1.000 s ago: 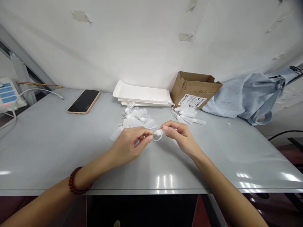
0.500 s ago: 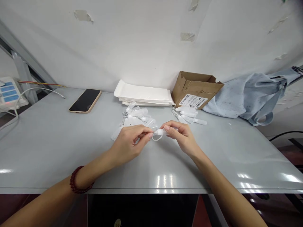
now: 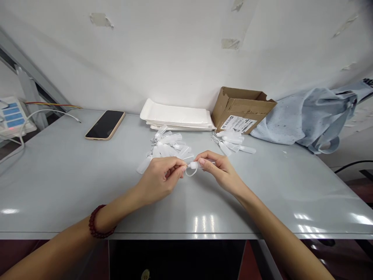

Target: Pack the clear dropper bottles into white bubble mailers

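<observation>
In the head view, the small bottle [image 3: 194, 165] spans the gap between both hands, long axis crosswise, nozzle toward the left hand [image 3: 160, 177], which pinches that end closed (cap or nozzle, too small to tell). The right hand [image 3: 223, 173], nearer the body, curls closed around it.

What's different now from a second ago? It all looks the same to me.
Only a slight shift: the right hand and the small capped bottle it holds have moved a little to the left. Nothing visibly let go or newly taken; the left hand stays pinched at the nozzle tip. The phone, cardboard box and white stack lie as before.
</observation>
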Demonstrator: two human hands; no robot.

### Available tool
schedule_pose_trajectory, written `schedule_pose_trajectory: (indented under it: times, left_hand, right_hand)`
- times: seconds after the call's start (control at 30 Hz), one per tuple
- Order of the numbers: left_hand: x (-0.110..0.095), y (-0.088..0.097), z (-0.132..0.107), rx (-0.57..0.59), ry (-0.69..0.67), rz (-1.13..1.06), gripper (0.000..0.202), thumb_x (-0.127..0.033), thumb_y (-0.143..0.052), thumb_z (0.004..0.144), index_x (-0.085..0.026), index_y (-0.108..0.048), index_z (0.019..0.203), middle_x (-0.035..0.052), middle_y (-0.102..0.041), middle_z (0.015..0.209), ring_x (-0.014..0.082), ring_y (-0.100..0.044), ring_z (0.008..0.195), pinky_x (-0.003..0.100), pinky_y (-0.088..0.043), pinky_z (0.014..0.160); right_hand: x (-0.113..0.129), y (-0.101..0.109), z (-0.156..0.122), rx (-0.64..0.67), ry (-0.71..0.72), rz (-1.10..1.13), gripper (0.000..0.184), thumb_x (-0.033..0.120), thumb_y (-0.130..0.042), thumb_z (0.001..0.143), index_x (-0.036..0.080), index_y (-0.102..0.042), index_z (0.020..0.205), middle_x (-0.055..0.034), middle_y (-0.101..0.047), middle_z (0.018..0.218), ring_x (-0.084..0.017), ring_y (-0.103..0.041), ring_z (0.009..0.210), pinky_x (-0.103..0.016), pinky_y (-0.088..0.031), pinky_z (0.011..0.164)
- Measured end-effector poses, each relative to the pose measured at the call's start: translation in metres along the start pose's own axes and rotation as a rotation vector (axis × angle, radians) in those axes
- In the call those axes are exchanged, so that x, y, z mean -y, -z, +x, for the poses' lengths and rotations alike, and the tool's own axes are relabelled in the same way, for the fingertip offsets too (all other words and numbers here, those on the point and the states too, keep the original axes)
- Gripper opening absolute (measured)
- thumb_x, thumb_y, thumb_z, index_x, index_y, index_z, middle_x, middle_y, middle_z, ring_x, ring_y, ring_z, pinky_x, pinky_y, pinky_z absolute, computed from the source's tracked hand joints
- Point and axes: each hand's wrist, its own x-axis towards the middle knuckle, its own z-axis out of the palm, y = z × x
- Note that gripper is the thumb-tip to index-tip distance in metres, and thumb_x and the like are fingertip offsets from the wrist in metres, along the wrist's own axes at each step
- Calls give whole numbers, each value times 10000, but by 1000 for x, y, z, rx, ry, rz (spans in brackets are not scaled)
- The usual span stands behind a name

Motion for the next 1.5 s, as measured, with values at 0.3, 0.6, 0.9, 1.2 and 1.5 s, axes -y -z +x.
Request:
schedule_pose_trajectory:
  times: [0.3,0.6,0.9,1.2,1.5]
  left_hand:
    - [1,-1,-1,3,10,23,207,-153,-483,858,-144,-618,701,-10,-609,586,81,-506,514,179,-359,470]
    - [14,10,11,-272,-74,346,160,-150,-528,825,-141,-634,705,-33,-544,531,80,-442,482,201,-342,493]
    - [19,8,7,-29,196,569,198,-234,-483,820,-166,-559,650,-6,-601,598,118,-463,512,242,-303,500]
    - [15,12,9,-18,255,603,250,-330,-483,852,-175,-582,682,-8,-604,593,131,-468,511,255,-299,508]
    - [13,14,9,-182,178,479,246,-268,-488,853,-168,-596,656,-30,-513,519,101,-419,477,242,-320,503]
  right_hand:
    - [0,-1,1,17,13,-33,258,418,-500,908,188,-616,883,-8,-584,799,-135,-509,742,-265,-383,685]
    - [-26,41,20,-403,65,-562,326,454,-431,912,178,-563,1023,-99,-578,1068,-232,-513,993,-377,-403,854]
    - [-42,69,23,-502,-295,-1067,249,298,-585,813,140,-601,1004,-140,-622,1055,-296,-553,994,-397,-411,797]
    - [-42,64,24,-398,-376,-1061,247,187,-599,777,132,-608,1017,-134,-669,1004,-287,-594,932,-324,-386,682]
    - [-33,63,23,-364,-296,-897,213,216,-539,841,126,-625,1014,-116,-692,1003,-235,-614,898,-323,-449,744]
